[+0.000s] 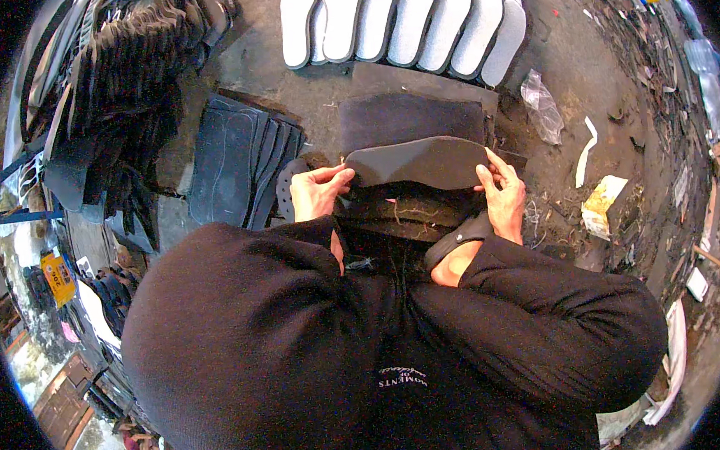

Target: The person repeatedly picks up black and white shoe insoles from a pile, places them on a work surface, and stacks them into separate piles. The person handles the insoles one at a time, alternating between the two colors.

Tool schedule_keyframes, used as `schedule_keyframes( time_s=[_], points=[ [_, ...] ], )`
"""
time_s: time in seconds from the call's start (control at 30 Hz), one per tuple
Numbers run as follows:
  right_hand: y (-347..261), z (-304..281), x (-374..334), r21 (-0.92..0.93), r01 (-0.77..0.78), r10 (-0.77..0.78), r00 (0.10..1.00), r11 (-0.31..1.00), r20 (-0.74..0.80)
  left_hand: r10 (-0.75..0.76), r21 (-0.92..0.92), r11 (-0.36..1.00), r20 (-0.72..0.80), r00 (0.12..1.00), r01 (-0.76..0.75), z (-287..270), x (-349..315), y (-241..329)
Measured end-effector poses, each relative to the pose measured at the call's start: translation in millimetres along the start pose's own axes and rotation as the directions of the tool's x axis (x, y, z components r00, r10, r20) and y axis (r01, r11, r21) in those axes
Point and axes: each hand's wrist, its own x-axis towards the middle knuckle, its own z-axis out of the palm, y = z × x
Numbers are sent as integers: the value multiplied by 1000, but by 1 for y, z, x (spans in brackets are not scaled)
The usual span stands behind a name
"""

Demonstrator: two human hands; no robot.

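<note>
A dark grey shoe sole (422, 163) is held crosswise in front of me, its smooth face up and its edges curved. My left hand (318, 191) pinches its left end between thumb and fingers. At the opposite end, my right hand (501, 193) grips the tip, thumb on the near side. Just beyond the sole lies a dark rectangular sheet (411, 116) on a flat board (380, 79). Beneath the sole, the dark area near my feet is hard to make out.
White-topped soles (376, 18) form an overlapping row at the far side. On the left, dark sheets with traced outlines (228, 159) lie stacked near a large pile of dark soles (120, 83). A clear plastic bag (541, 107), white strip (586, 152) and crumpled packet (604, 206) litter the right-hand ground.
</note>
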Motion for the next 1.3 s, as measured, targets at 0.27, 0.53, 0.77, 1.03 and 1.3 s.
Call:
schedule_keyframes(
  time_s=[0.27, 0.53, 0.77, 1.03, 1.3],
  points=[
    [1, -1, 1, -91, 8, -9, 1000, 996, -3, 27, -15, 1000, 36, 999, -27, -1, 16, -22],
    [12, 0, 3, -116, -7, 7, 1000, 993, -4, 66, 69, 995, 52, 997, -69, -1, 14, -19],
    [-8, -13, 19, -590, 26, 5, 999, 807, 51, 29, 232, 970, 155, 987, -65, -9, 26, 5],
    [-22, -5, 27, -519, 258, -134, 955, 815, 264, 206, 241, 936, 214, 955, -256, -11, 33, 1],
    [-4, -3, 11, -536, 114, -59, 991, 837, 119, 39, 169, 982, 262, 964, -86, -13, 51, 25]
  ],
)
